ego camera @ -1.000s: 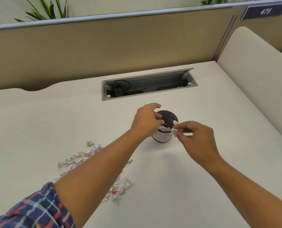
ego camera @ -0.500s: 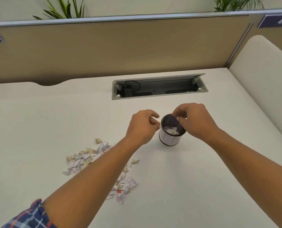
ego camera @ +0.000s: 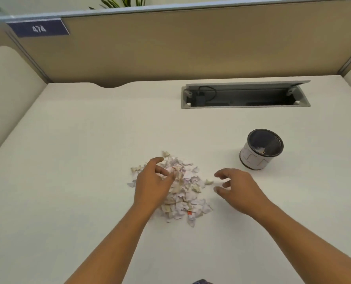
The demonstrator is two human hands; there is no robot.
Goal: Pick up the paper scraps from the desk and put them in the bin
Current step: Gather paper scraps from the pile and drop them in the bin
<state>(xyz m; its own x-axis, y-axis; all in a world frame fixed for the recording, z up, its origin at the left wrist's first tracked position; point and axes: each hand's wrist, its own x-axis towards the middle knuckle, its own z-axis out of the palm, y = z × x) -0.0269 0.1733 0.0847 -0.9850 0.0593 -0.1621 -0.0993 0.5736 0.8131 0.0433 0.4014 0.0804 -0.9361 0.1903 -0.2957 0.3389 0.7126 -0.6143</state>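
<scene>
Hovering both hands at the paper scraps (ego camera: 185,198), nothing held. My left hand (ego camera: 152,185) sits over the pile's left side, fingers loosely spread and bent, tips at the top scraps; can't tell if they touch. My right hand (ego camera: 240,189) is just right of the pile, fingers apart and relaxed, near a stray scrap (ego camera: 209,182).

The pile lies mid-desk (ego camera: 88,160), with the bin (ego camera: 258,158) to its right, near but apart, upright, a few scraps already inside.

Handling guess: scraps are tiny, featherlight, limp and loose. Single pinches look slow, so rake inward from both sides and pinch a bunch at the pile's thick middle. Flat pieces may cling to the desk, and a loose grip will shed bits.

The bin has a small mouth and looks light, so it is easy to knock. The open cable well (ego camera: 245,97) behind is well apart, and nothing lies between pile and bin.
</scene>
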